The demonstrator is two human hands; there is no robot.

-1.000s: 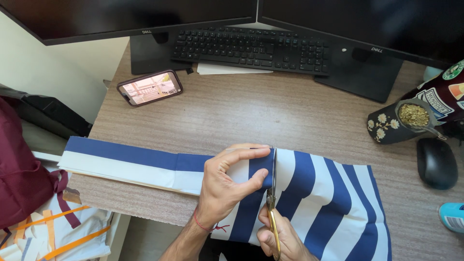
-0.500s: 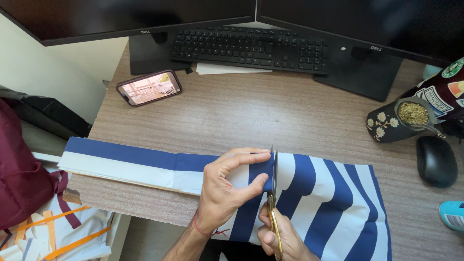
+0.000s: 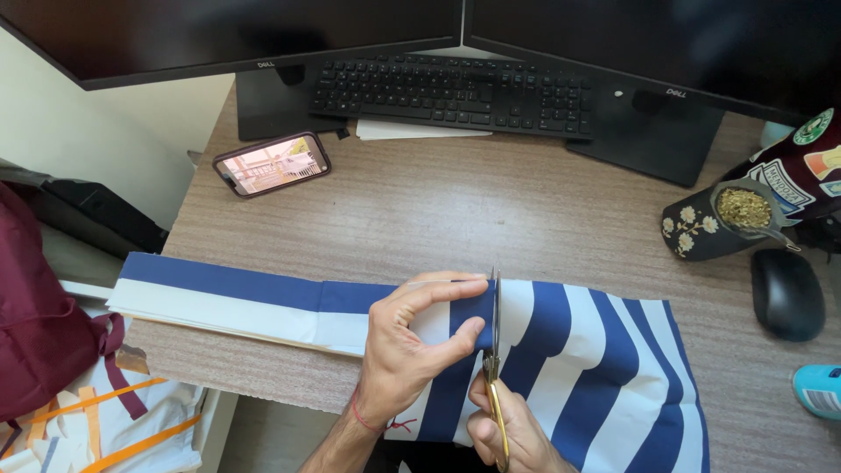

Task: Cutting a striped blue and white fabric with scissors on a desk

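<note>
Blue-and-white striped fabric (image 3: 604, 368) lies across the near edge of my wood-grain desk (image 3: 491, 210), spreading wide toward my right and running off to my left as a long folded band of 1 blue stripe and 1 white stripe. My left hand (image 3: 412, 346) is clamped on the cloth where the band meets the wider piece, thumb and fingers pinching the edge just left of the blades. My right hand (image 3: 512, 434) is closed around the gold handles of a pair of scissors (image 3: 495, 359), low at the bottom of the view. The dark blades point away from me and stand in the cloth, their tip reaching its far edge; I cannot tell how far apart they are, as they look like a single thin line from here.

Farther back, a black keyboard (image 3: 451, 95) sits under 2 dark monitors (image 3: 263, 35), with a sheet of white paper (image 3: 412, 131) poking out beneath it. A smartphone with a lit screen (image 3: 272, 164) lies to the left. On the right, well apart from the cloth, are a black floral cup filled with dried green herb (image 3: 714, 223) and a black computer mouse (image 3: 787, 293). A maroon bag (image 3: 44, 333) sits off the desk on my left.
</note>
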